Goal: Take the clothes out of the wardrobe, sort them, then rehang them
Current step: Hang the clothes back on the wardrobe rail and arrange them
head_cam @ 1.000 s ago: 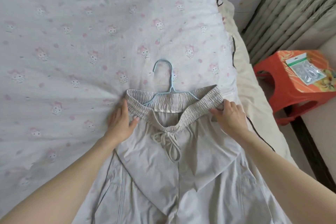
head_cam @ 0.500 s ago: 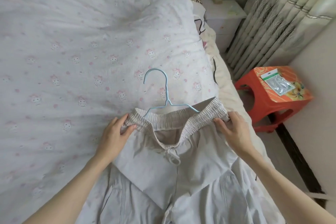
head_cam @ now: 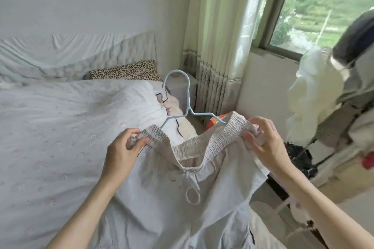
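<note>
Left hand (head_cam: 121,148) pinches trousers (head_cam: 202,168) waistband | right hand (head_cam: 263,143) grips other end, seemingly with hanger (head_cam: 182,105)

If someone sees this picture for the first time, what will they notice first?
Probably the pale trousers held up in the middle, the left hand and right hand each gripping one end of the waistband. A light blue hanger rises from it, above the bed.

Hanger (head_cam: 183,105) shoulders hidden inside trousers (head_cam: 202,198); trouser legs cut off at btm edge.
</note>
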Available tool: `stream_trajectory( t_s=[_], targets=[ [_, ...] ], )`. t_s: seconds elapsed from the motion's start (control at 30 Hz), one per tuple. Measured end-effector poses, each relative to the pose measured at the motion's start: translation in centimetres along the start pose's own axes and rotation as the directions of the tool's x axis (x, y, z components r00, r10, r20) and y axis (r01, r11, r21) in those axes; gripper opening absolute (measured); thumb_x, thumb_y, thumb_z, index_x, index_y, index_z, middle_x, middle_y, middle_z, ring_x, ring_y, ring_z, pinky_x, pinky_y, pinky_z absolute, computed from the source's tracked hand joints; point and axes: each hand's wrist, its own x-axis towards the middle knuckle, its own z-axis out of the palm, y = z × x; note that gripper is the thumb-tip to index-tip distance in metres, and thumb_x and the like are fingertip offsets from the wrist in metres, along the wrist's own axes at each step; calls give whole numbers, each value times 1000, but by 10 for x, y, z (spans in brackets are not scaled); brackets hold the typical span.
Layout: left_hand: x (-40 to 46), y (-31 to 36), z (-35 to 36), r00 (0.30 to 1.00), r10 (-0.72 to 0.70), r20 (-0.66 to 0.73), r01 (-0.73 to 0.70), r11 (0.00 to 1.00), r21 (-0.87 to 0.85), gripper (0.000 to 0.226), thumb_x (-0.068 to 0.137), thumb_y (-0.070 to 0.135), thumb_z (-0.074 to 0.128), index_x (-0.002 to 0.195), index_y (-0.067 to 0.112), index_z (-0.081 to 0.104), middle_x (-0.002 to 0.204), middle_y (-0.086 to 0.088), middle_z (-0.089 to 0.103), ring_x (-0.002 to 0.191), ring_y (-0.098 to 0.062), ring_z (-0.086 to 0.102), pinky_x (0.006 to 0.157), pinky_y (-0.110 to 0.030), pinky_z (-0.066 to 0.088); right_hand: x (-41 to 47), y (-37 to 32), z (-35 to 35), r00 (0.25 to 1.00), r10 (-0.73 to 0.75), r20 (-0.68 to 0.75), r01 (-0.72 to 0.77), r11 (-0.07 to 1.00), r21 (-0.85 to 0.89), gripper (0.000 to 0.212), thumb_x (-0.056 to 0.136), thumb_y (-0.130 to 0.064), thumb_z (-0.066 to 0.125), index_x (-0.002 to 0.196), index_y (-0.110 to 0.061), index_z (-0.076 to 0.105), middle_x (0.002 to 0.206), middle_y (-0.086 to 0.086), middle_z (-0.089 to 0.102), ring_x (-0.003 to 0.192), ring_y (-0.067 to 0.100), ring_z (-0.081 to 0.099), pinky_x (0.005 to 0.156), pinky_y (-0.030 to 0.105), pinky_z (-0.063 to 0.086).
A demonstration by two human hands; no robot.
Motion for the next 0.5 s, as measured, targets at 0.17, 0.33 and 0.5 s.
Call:
stream_trajectory(
  t_s=[0.17, 0.33, 0.5],
  targets=[
    [-16, 96, 22, 979, 142, 146, -119, 980, -157, 11, 87, 19, 63, 89, 9, 65, 91, -6, 66, 89, -23, 61, 73, -25, 41, -49, -15, -130, 986, -48, -157, 1, 958, -287, 46, 77, -54, 59, 109, -22, 62, 101, 4, 55, 87, 26, 58, 77, 40, 47],
    [-67, 195, 57, 942, 236, 240, -129, 911, -391, 11, 90, 25, 60, 80, 20, 63, 72, 6, 61, 68, -15, 53, 64, -18, 39, -125, -28, -247, 922, 39, -386, -252, 817, -519, 42, 75, -53, 60, 97, -19, 67, 90, 6, 63, 87, 32, 55, 75, 40, 39],
    [-134, 295, 88, 870, 355, 342, -100, 806, -584, 17, 89, 30, 59, 86, 14, 62, 63, 6, 53, 59, -10, 47, 62, -30, 37, -212, -47, -355, 764, 220, -607, -494, 805, -330, 35, 77, -55, 58, 83, -23, 68, 75, -18, 58, 87, 15, 42, 84, 33, 29]
  ],
)
